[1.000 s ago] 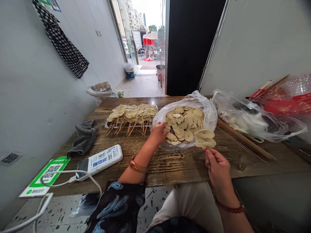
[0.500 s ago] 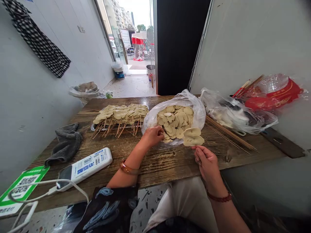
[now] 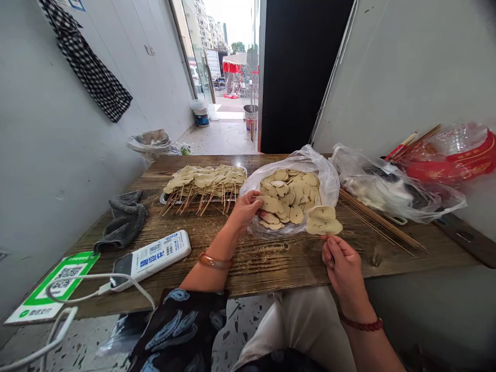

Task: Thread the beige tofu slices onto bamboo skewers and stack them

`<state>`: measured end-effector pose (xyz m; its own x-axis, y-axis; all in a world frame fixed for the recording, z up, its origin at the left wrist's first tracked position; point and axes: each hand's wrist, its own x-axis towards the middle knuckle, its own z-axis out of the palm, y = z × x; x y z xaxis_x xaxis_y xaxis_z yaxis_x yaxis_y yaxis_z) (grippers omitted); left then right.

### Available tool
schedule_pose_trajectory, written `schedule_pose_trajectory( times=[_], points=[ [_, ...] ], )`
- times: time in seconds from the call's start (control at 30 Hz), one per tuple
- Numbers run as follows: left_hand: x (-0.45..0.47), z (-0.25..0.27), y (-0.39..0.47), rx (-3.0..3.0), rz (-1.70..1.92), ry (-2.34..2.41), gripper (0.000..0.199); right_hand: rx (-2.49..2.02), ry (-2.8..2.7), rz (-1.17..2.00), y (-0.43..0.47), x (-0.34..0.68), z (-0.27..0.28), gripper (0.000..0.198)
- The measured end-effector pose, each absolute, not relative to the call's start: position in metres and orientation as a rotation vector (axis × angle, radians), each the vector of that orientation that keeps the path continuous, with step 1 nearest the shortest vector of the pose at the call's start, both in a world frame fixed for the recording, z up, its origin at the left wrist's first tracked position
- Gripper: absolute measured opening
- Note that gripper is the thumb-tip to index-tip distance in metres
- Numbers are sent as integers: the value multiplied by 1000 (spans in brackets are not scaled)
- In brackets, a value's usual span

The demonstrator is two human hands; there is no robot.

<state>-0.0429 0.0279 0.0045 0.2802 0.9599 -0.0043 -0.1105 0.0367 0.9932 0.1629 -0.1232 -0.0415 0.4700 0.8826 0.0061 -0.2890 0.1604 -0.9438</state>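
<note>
My left hand (image 3: 247, 207) pinches the edge of a pale beige slice (image 3: 271, 204), lifted a little over the front of the heap. Below and behind it, many such thin slices (image 3: 296, 194) lie in an open clear plastic bag (image 3: 329, 178). With closed fingers my right hand (image 3: 341, 256) grips the low end of a bamboo skewer, mostly hidden by the hand and slices. Threaded on that skewer are pale slices (image 3: 324, 226), at least two, held at the bag's front right. Left of the bag, filled skewers (image 3: 205, 181) lie piled on a tray, their sticks pointing toward me.
Loose bamboo skewers (image 3: 383, 222) lie right of the bag, beside another plastic bag (image 3: 403, 194) and red packaging (image 3: 453, 160). On the left are a grey cloth (image 3: 124, 219), a white device (image 3: 158, 256) with a cable, and a green QR card (image 3: 64, 281) on the wooden table (image 3: 263, 268).
My left hand has come up from the heap's front left with a slice in its fingers. The right hand still holds the loaded skewer. The whole view has shifted slightly.
</note>
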Motion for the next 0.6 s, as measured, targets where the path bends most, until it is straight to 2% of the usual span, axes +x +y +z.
schedule_pose_trajectory(
  times=[0.3,0.43,0.6],
  points=[
    [-41,1,29,1152,1036,884,19,-1118,-707,918,-125,162,-43,31],
    [-39,-8,31,1699,1010,1147,12,-1110,-661,863,-122,161,-46,29],
    [-23,-12,23,2462,957,1209,21,-1081,-631,855,-119,161,-45,28]
  ],
)
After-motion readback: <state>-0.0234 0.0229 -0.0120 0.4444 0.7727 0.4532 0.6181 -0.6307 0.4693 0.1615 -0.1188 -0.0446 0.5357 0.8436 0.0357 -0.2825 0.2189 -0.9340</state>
